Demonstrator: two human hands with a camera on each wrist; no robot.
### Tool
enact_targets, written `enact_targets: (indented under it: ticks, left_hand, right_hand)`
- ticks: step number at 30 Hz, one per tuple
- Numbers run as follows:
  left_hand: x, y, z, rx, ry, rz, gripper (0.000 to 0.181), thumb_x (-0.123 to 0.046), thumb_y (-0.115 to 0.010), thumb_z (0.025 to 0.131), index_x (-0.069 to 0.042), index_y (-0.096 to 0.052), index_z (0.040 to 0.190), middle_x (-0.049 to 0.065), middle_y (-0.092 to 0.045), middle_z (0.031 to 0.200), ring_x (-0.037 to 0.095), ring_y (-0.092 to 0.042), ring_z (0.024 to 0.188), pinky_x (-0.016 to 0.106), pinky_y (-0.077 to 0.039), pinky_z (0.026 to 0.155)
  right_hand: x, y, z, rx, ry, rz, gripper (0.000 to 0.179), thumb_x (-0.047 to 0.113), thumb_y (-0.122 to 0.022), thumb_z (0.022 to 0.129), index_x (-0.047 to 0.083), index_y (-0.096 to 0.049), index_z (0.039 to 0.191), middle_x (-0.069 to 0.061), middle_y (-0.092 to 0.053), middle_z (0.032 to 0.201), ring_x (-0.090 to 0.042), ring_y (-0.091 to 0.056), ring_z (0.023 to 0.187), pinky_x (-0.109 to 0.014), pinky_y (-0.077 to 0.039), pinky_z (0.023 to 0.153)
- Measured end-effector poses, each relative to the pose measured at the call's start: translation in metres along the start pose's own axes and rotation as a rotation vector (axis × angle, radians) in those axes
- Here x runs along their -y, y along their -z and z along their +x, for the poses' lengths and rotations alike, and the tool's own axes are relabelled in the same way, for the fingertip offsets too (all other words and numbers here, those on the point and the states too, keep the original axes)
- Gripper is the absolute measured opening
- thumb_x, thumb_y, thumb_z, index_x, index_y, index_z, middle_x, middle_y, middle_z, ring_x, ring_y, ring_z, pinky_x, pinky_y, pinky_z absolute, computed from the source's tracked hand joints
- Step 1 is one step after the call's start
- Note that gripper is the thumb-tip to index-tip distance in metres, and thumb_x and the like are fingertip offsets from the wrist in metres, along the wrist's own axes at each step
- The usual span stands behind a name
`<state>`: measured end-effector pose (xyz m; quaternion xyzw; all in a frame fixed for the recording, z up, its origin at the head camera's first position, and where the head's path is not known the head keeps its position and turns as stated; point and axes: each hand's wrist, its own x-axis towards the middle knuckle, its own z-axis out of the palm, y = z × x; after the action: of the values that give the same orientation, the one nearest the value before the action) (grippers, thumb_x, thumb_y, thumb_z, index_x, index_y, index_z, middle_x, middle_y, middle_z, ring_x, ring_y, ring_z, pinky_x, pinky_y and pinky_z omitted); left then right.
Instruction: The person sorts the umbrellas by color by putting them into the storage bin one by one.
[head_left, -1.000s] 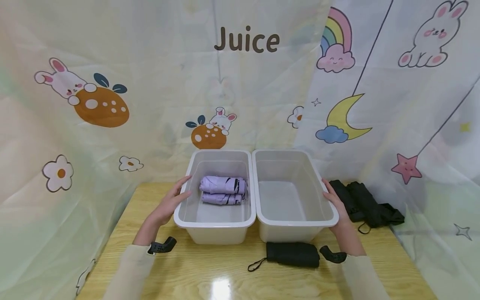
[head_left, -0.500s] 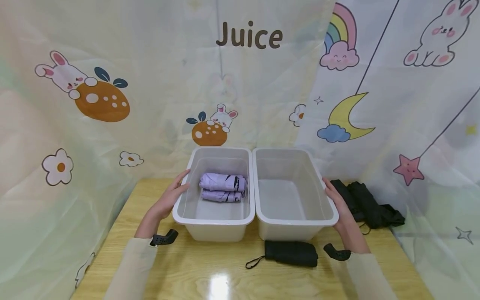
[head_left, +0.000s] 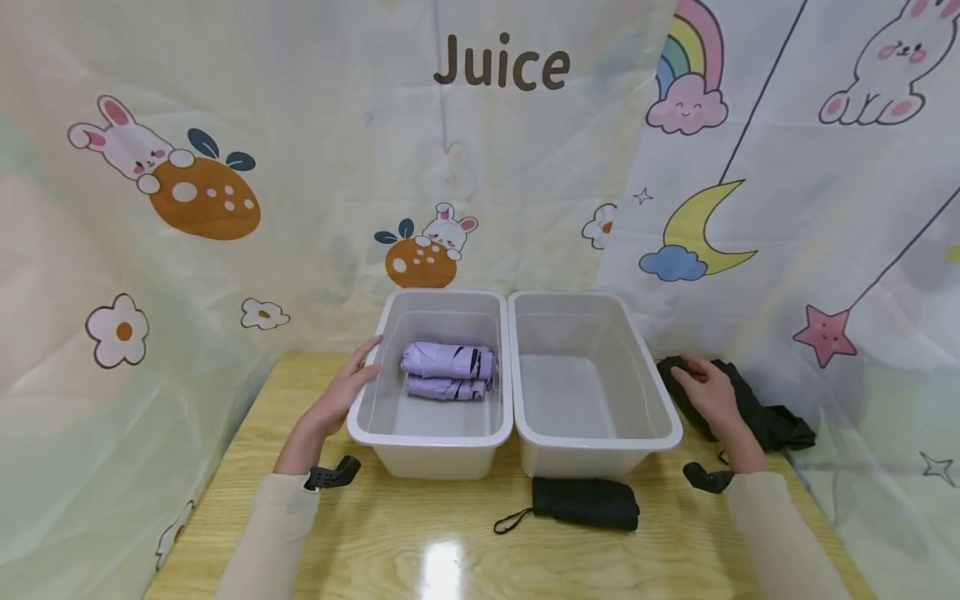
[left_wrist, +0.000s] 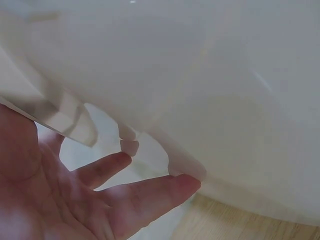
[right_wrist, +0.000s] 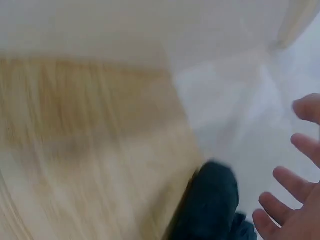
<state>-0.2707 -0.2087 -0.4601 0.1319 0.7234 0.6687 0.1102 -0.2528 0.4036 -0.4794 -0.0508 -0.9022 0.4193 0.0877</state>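
Observation:
My left hand [head_left: 341, 400] rests against the left side of a white plastic bin [head_left: 431, 440]. In the left wrist view its straight fingers [left_wrist: 155, 197] touch the bin's outer wall. Two folded purple umbrellas [head_left: 442, 360] lie side by side in that bin. My right hand [head_left: 708, 393] is over the folded black umbrellas [head_left: 772, 423] at the right, partly hiding them. In the right wrist view its fingers are spread and loosely bent, beside one dark umbrella [right_wrist: 207, 202], holding nothing. A second white bin [head_left: 600, 443] stands between the hands, with nothing in it.
Another folded black umbrella [head_left: 585, 503] with a wrist loop lies in front of the right bin. Everything stands on a wooden table [head_left: 375, 542]. A printed cloth [head_left: 315, 167] hangs behind and along both sides.
My right hand has left the right bin's side and moved right, over the black umbrellas. The left hand stays at the left bin. The head view has tilted slightly.

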Motion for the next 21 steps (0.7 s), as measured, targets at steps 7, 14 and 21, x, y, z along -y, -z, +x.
enact_targets:
  ticks: [7, 14, 21]
  left_hand:
    - [-0.005, 0.002, 0.0, -0.011, -0.02, 0.002, 0.056, -0.026, -0.04, 0.106, -0.024, -0.016, 0.156, 0.023, -0.021, 0.154, 0.054, -0.037, 0.125, 0.065, -0.042, 0.09]
    - [-0.004, 0.0, 0.002, -0.006, -0.031, -0.032, 0.055, -0.022, -0.038, 0.107, -0.02, -0.015, 0.157, 0.027, -0.02, 0.153, 0.057, -0.036, 0.124, 0.065, -0.042, 0.088]
    - [-0.003, -0.001, -0.002, -0.009, -0.025, -0.045, 0.056, -0.022, -0.036, 0.107, -0.02, -0.011, 0.157, 0.025, -0.016, 0.155, 0.055, -0.033, 0.126, 0.065, -0.041, 0.09]
  right_hand:
    - [-0.028, 0.004, 0.016, 0.062, 0.033, -0.323, 0.075, 0.045, -0.056, 0.096, -0.005, -0.031, 0.147, -0.041, -0.03, 0.139, -0.062, -0.032, 0.118, -0.073, -0.03, 0.088]
    - [-0.049, -0.009, 0.024, 0.084, -0.082, -0.472, 0.096, 0.062, -0.055, 0.088, -0.002, -0.022, 0.151, -0.044, -0.027, 0.135, -0.066, -0.027, 0.113, -0.075, -0.026, 0.083]
    - [-0.056, -0.024, 0.031, 0.083, -0.132, -0.516, 0.107, 0.07, -0.054, 0.083, 0.0, -0.014, 0.153, -0.046, -0.02, 0.136, -0.07, -0.022, 0.112, -0.078, -0.022, 0.082]
